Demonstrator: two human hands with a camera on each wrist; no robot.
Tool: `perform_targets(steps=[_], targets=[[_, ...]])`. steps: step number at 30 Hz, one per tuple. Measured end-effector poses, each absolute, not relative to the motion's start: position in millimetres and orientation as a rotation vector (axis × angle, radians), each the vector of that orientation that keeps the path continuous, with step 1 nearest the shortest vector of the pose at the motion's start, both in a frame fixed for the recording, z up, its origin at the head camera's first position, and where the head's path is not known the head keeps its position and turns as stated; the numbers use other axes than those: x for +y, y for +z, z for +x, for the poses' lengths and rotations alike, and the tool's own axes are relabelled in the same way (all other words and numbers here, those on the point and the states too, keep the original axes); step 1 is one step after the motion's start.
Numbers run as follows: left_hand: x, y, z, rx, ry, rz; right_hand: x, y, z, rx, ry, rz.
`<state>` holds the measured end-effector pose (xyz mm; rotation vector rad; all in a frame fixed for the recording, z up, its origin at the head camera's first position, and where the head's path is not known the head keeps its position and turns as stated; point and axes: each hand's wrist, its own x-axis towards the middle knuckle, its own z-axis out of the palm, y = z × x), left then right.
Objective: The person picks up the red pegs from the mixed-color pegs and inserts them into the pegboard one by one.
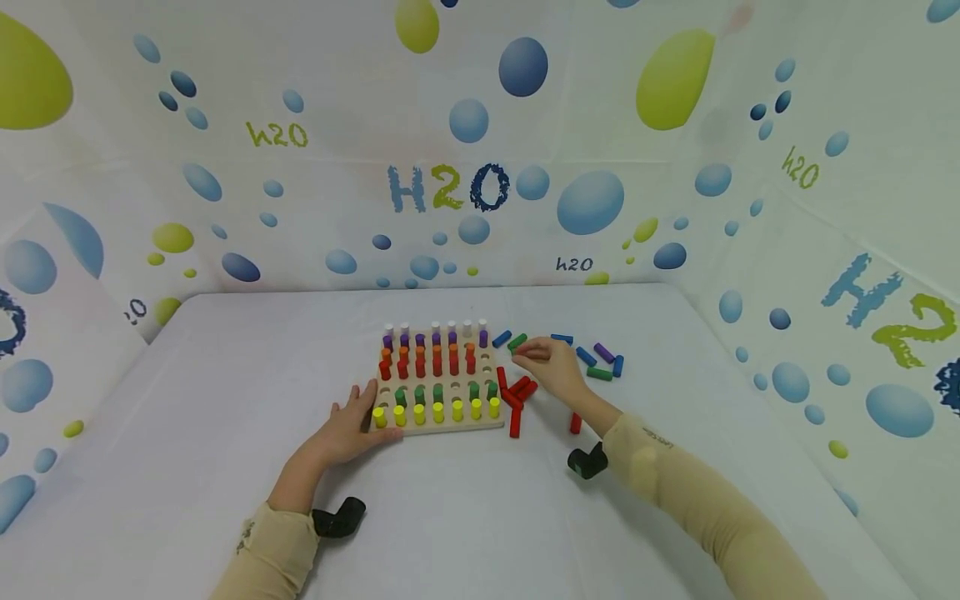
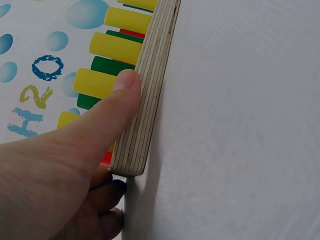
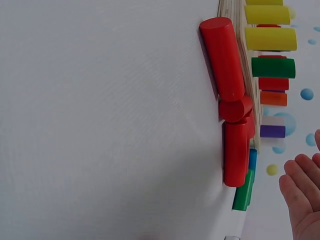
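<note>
A wooden pegboard [image 1: 450, 429] stands on the table with rows of coloured pegs upright in it: yellow at the front, then green, red, orange, purple and white. At its front left corner my left hand [image 1: 347, 427] holds the board, thumb [image 2: 128, 82] against the front edge and other fingers by the left side. My right hand [image 1: 551, 367] hovers beyond the board's right side, fingertips close to a green peg [image 1: 517, 340] lying on the table. In the right wrist view, the fingers [image 3: 300, 195] look extended, with no peg visible among them.
Loose red pegs [image 1: 515, 421] lie in a cluster along the board's right side, and another red peg [image 1: 576, 423] sits under the right wrist. Farther right are several blue pegs [image 1: 586, 357], a purple peg [image 1: 603, 352] and a green peg [image 1: 599, 374]. Some holes in the board are unfilled.
</note>
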<state>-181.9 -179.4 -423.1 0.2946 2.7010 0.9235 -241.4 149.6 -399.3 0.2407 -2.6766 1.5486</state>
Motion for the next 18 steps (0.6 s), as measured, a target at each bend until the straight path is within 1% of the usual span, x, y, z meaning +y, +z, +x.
perform_targets(steps=[11, 18], targets=[[-180.1, -425.1, -183.0, 2.705, 0.926, 0.304, 155.2, -402.7, -237.5, -2.705, 1.511, 0.237], [-180.3, -425.2, -183.0, 2.711, 0.925, 0.313, 156.3, -407.8, -235.8, -2.789, 1.443, 0.305]])
